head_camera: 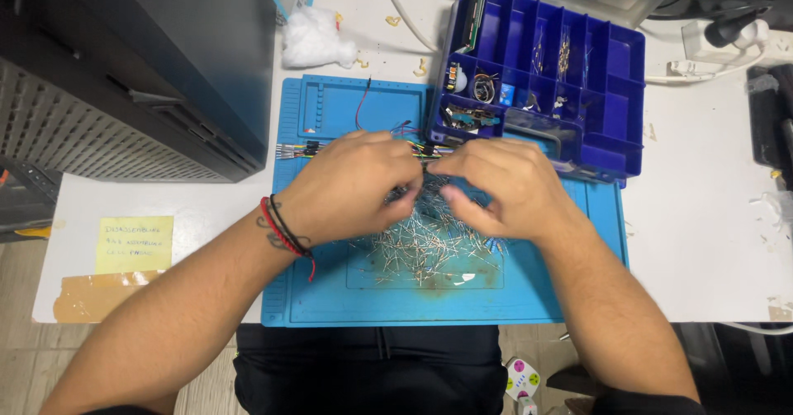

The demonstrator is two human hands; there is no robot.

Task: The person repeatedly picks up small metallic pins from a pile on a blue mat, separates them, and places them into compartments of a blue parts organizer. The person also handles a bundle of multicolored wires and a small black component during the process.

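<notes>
My left hand (pixel 351 184) and my right hand (pixel 496 185) meet over a heap of small wire-legged electronic parts (pixel 425 246) on a blue work mat (pixel 330 299). The fingertips of both hands pinch together at something small between them, hidden by the fingers. My left wrist wears red and black cords. A bundle of coloured jumper wires (pixel 301 149) lies just beyond the left hand.
A dark blue compartment box (pixel 615 93) with several small parts sits at the mat's far right corner. A black machine case (pixel 149 60) stands at left, a yellow sticky note (pixel 134 243) near it. White cotton wad (pixel 314 39) lies behind the mat; power strip at far right.
</notes>
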